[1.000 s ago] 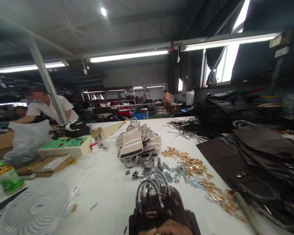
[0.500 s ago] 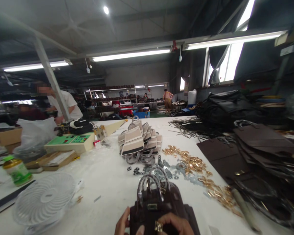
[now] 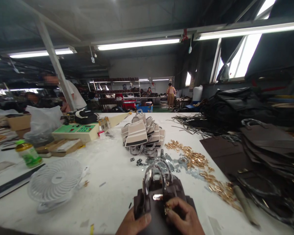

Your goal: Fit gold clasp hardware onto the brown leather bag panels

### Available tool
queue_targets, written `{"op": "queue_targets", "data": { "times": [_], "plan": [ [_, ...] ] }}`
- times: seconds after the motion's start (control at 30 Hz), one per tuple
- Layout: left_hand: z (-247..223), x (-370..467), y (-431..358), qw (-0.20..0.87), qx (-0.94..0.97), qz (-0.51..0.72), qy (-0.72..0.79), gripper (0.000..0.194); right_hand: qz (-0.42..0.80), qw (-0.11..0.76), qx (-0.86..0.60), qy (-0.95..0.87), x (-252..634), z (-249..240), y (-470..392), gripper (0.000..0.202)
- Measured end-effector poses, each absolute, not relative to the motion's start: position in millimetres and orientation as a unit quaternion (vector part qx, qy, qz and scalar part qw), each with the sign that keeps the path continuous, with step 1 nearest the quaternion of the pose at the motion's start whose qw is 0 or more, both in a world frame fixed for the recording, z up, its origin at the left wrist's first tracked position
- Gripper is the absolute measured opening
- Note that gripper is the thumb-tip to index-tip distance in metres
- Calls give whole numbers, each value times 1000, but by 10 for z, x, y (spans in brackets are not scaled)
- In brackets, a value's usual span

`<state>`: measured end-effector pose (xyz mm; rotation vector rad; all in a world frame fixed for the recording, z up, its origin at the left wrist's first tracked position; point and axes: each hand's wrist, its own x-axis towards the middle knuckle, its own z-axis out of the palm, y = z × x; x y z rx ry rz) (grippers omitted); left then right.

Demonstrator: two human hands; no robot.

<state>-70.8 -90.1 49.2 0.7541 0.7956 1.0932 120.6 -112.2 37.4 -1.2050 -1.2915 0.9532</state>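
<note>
Head view, and the action sits at 6 o'clock of the frame: a dark handbag (image 3: 153, 213) on the white table (image 3: 107, 192), twin wrapped handles pointing up towards 12. The left hand (image 3: 134, 223) has it at the lower-left side, thumb laid flat over the front; its other fingers are out of sight, so their spread can't be told. Over on the front panel, the right hand (image 3: 185, 217) has thumb and forefinger pinched round a small gold fitting (image 3: 166, 208), just below and right of the shiny plate (image 3: 157, 197).

Now round the clock from that handbag! At 12, scattered grey metal pieces (image 3: 161, 158); at 11, beyond them, a heap of beige bags (image 3: 137, 133). From 1 to 3 runs a trail of gold pieces (image 3: 196, 158), with brown bags (image 3: 267, 140) stacked at 2. Out at 3, a pale rod (image 3: 246, 205) lies on the table. Swing to 10: white fan (image 3: 57, 178), green-capped bottle (image 3: 28, 153) beyond. Between 10 and 11, past the control box (image 3: 75, 130), stands a person in a white top (image 3: 74, 94).
</note>
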Motion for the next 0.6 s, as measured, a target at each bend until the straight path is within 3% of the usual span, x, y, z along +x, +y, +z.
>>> {"op": "queue_targets", "data": {
  "times": [0.27, 0.6],
  "plan": [
    [519, -883, -817, 876, 208, 305, 310, 52, 391, 498, -560, -535, 1448, 568, -1221, 46],
    [302, -813, -737, 921, 80, 293, 243, 49, 237, 429, -548, -677, 1650, 568, -1194, 24]
  ]
}}
